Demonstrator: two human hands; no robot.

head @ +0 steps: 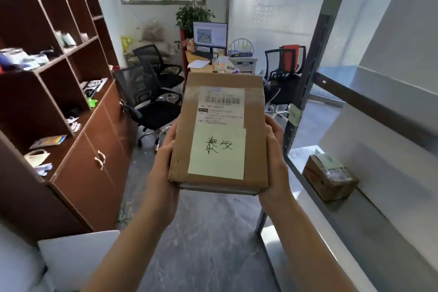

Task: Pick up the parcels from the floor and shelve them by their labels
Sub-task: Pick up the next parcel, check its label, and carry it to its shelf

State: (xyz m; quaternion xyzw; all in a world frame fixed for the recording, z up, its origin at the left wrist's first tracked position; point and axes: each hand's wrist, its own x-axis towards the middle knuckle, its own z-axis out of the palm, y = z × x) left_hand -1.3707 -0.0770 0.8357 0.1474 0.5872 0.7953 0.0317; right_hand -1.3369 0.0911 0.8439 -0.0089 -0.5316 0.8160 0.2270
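I hold a flat brown cardboard parcel (253,140) up in front of me, at chest height in the middle of the view. A printed shipping label with a barcode and a pale green note with handwritten characters are stuck on its top face. My left hand (163,173) grips its left edge and my right hand (275,161) grips its right edge, fingers under the box. On the right, a metal shelving rack (305,92) stands close, and a smaller brown parcel (329,176) with a greenish label lies on its white shelf.
A brown wooden bookcase with cupboard doors (71,111) lines the left side. Black office chairs (151,99) and a desk with a monitor (209,35) stand ahead. A white box (78,261) sits at the lower left on the grey floor.
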